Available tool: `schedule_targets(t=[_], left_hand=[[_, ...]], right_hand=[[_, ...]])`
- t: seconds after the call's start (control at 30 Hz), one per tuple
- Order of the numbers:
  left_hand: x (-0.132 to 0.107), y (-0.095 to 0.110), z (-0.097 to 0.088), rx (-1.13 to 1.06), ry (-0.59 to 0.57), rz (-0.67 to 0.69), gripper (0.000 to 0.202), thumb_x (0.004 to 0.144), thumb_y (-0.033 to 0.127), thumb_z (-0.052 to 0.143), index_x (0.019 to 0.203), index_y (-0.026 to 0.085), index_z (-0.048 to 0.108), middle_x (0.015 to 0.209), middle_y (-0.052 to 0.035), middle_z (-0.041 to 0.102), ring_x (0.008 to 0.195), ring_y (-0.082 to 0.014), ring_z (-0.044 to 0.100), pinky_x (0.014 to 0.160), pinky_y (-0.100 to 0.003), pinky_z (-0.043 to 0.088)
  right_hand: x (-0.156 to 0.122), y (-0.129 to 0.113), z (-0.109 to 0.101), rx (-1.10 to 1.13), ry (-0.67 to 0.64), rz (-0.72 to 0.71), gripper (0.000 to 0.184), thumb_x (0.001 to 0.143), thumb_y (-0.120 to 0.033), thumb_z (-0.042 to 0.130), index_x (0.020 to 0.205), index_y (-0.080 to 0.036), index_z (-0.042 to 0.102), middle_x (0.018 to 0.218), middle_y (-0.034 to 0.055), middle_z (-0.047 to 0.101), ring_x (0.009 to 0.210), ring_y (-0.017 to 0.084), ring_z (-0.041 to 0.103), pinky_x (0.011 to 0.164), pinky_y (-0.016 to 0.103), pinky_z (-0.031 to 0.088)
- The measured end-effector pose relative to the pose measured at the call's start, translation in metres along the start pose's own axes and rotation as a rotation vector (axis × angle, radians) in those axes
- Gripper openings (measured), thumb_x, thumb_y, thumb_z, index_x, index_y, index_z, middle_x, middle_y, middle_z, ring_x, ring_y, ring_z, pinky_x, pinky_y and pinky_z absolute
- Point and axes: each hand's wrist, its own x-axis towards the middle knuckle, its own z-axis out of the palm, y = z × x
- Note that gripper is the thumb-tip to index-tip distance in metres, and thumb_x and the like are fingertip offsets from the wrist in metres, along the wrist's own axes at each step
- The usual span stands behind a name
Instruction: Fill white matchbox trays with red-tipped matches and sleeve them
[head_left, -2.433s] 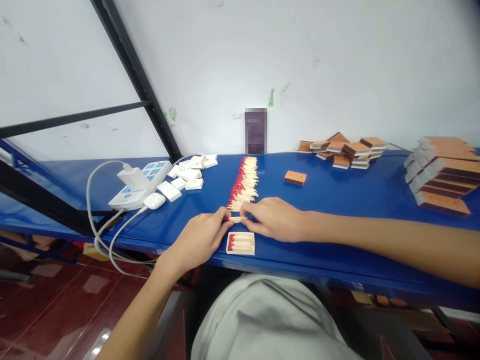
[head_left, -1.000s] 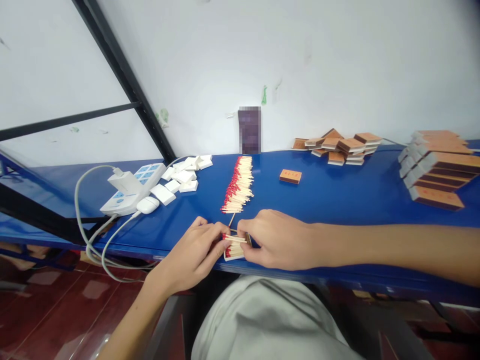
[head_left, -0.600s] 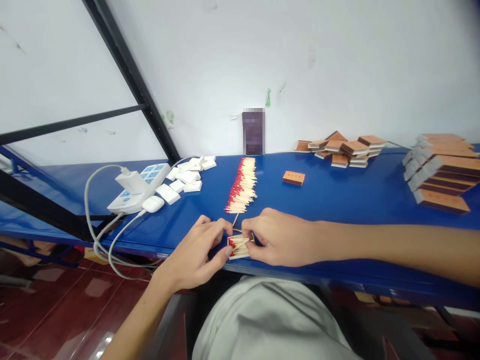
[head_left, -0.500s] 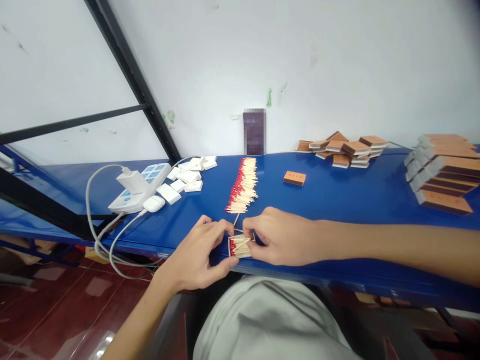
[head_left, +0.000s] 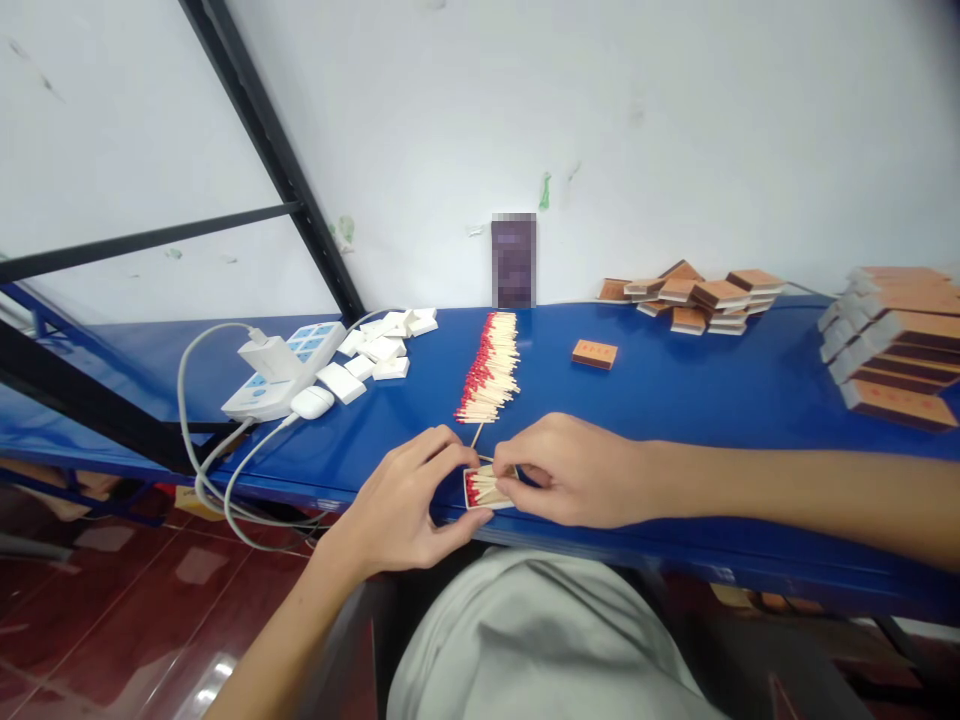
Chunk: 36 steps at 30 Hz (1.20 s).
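Note:
A small white matchbox tray (head_left: 495, 505) lies near the front edge of the blue table, holding red-headed matches (head_left: 480, 488). My left hand (head_left: 409, 505) steadies it by the left end, index finger at the far side and thumb at the near side. Over the tray's right part, my right hand (head_left: 570, 470) has thumb and index finger pinched on the matches; its fingers partly cover them. Just beyond the tray, a loose match (head_left: 477, 435) lies on the table. Farther back spreads a long row of matches (head_left: 495, 365), heads to the left.
Several white trays (head_left: 382, 350) are heaped at left beside a power strip (head_left: 292, 370) with cables. A single orange matchbox (head_left: 595, 353) lies right of the match row. Piled matchboxes (head_left: 705, 295) and stacked matchboxes (head_left: 892, 340) stand farther right. A black metal frame (head_left: 262, 130) rises at left.
The right fingers have shifted slightly over the matches, and a match that lay slanted across the tray is now lower among the others. The left hand keeps its place at the tray.

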Motion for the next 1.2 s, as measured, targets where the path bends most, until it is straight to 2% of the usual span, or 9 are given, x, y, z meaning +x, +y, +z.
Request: schedule_targets(t=[0.13,0.33,0.53,0.7,0.83,0.93,1.0,1.1,1.2], left_hand=[[0.000,-0.001,0.000,-0.011,0.017,0.022,0.028,0.087,0.033,0.066,0.110,0.019,0.058,0.104,-0.0073,0.060,0.094,-0.0237,0.056,0.083,-0.038,0.046],[0.000,-0.002,0.001,-0.017,0.053,0.038,0.028,0.086,0.031,0.067,0.110,0.019,0.060,0.106,-0.0083,0.061,0.096,-0.0239,0.058,0.086,-0.039,0.047],[-0.002,-0.002,0.002,0.001,0.103,0.041,0.029,0.085,0.031,0.070,0.110,0.020,0.061,0.112,-0.0084,0.063,0.101,-0.0245,0.059,0.094,-0.041,0.043],[-0.001,-0.005,-0.004,-0.151,0.025,0.034,0.026,0.084,0.030,0.074,0.107,0.022,0.065,0.102,-0.0030,0.070,0.092,-0.0204,0.062,0.088,-0.035,0.044],[-0.001,-0.007,-0.009,-0.248,0.023,-0.023,0.025,0.084,0.031,0.075,0.106,0.023,0.067,0.096,-0.0006,0.070,0.077,-0.0156,0.056,0.074,-0.029,0.045],[-0.001,-0.005,-0.008,-0.249,0.040,-0.027,0.029,0.081,0.030,0.077,0.106,0.022,0.066,0.097,-0.0009,0.069,0.074,-0.0146,0.053,0.072,-0.029,0.044],[-0.002,-0.004,-0.008,-0.245,0.028,-0.009,0.031,0.079,0.028,0.078,0.107,0.022,0.065,0.101,-0.0011,0.070,0.077,-0.0148,0.054,0.075,-0.029,0.044],[-0.002,-0.003,-0.007,-0.226,0.031,-0.013,0.032,0.078,0.028,0.078,0.107,0.022,0.065,0.099,-0.0009,0.070,0.077,-0.0146,0.055,0.076,-0.029,0.045],[-0.002,-0.003,-0.009,-0.228,0.030,0.007,0.034,0.076,0.030,0.080,0.105,0.022,0.066,0.098,-0.0014,0.070,0.077,-0.0152,0.056,0.077,-0.030,0.046]], right_hand=[[-0.002,0.000,0.002,-0.068,0.015,-0.054,0.019,0.088,-0.019,0.051,0.069,-0.017,0.053,0.065,-0.0035,0.056,0.057,0.008,0.043,0.055,0.024,0.027],[-0.002,0.003,0.004,-0.065,0.071,-0.049,0.015,0.086,-0.022,0.055,0.072,-0.017,0.056,0.066,-0.0037,0.057,0.057,0.008,0.045,0.055,0.024,0.028],[-0.001,0.006,0.006,-0.058,0.048,-0.142,0.016,0.085,-0.018,0.054,0.070,-0.017,0.054,0.066,-0.0042,0.055,0.058,0.008,0.043,0.056,0.024,0.029],[0.000,0.007,0.007,0.019,0.056,-0.093,0.025,0.089,-0.023,0.053,0.066,-0.017,0.049,0.062,-0.0049,0.052,0.056,0.007,0.042,0.055,0.023,0.029],[0.000,0.007,0.007,0.058,0.145,-0.098,0.021,0.090,-0.022,0.052,0.070,-0.018,0.051,0.061,-0.0057,0.049,0.054,0.007,0.039,0.054,0.023,0.028],[0.003,0.011,0.005,0.037,0.214,-0.029,0.014,0.091,-0.021,0.051,0.079,-0.018,0.057,0.057,-0.0066,0.047,0.052,0.008,0.039,0.054,0.023,0.029],[0.006,0.015,0.004,-0.016,0.204,0.037,0.012,0.091,-0.021,0.050,0.092,-0.018,0.062,0.061,-0.0054,0.054,0.054,0.010,0.046,0.057,0.023,0.032],[0.010,0.021,0.004,-0.114,0.132,0.067,0.029,0.094,-0.021,0.048,0.118,-0.021,0.063,0.091,0.0024,0.072,0.076,0.015,0.062,0.068,0.026,0.040],[0.010,0.022,0.006,-0.184,0.048,0.036,0.037,0.097,-0.026,0.045,0.132,-0.022,0.058,0.112,0.0064,0.072,0.093,0.021,0.066,0.077,0.031,0.044]])
